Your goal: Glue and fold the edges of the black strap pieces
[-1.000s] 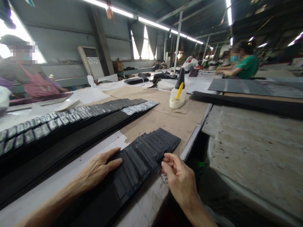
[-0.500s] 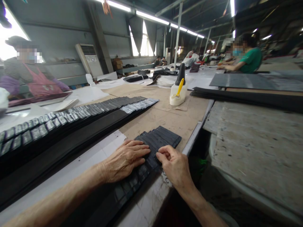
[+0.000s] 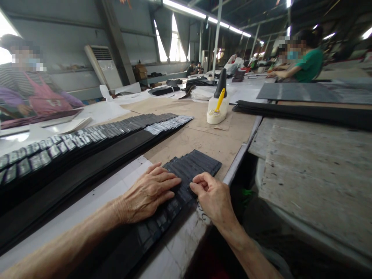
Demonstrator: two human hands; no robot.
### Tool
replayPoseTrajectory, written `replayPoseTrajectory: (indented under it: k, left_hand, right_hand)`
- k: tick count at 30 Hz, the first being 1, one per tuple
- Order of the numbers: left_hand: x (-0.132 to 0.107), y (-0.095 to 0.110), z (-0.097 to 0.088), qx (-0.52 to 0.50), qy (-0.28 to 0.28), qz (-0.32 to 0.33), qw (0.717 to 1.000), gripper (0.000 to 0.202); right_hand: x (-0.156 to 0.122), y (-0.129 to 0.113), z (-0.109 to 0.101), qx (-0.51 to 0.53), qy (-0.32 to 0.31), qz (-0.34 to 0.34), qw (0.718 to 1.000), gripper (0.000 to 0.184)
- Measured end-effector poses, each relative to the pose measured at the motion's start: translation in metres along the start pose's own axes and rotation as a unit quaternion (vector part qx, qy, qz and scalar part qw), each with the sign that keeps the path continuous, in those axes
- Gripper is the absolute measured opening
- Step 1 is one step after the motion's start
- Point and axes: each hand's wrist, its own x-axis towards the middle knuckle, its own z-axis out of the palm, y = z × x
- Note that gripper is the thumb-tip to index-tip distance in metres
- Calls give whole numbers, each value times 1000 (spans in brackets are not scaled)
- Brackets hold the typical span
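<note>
Presently, head view: your left hand (image 3: 151, 190) lies palm down, fingers extended, over the near stack of dark strips (image 3: 200, 164). Its fingertips rest on the overlapped layers; it is laid flat, not clenched around anything. Your right hand (image 3: 214, 195) is at the stack's right-hand edge, thumb and forefinger drawn together in a pinch, the other fingers curled in. Whether a layer is caught between those tips cannot be told; they meet against dark material.

Position of the stack: directly in front of you, running obliquely from lower left toward the table's right edge, its upper layers stepped like shingles. Its far end lies on brown paper (image 3: 174, 149); white sheeting (image 3: 116, 186) shows to its left. Printed marks are partly visible just below your right hand, too small to read.

Beyond your left arm, a longer bundle of black strips (image 3: 116, 153) lies roughly parallel, with rows of overlapped ends, some carrying a pale, shiny coat. Farther up the table you have a whitish container (image 3: 217, 112) with a black conical top (image 3: 222, 83); a yellow-handled brush (image 3: 221, 100) leans on its near side. To your right, across a dark gap, is a stained, greyish board (image 3: 316, 170), with black sheets (image 3: 302, 113) behind it. One co-worker in a pink apron (image 3: 48, 97) is at far left; another in a green top (image 3: 311, 64) is at upper right.
</note>
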Motion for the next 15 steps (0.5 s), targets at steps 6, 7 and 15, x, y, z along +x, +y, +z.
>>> replayPoseTrajectory:
  k: [6,7,15]
  left_hand:
    - [-34,-1,10,-32,57,-268,961,58]
    - [-42,-2,11,-41,50,-301,951,61]
    - [-74,7,22,-52,27,-330,942,71]
  right_hand:
    - [-13,7,-6,133,32,-1,991,20]
    - [-17,6,-8,126,32,-11,992,21]
    - [-27,-15,-16,-77,-105,-1,991,34]
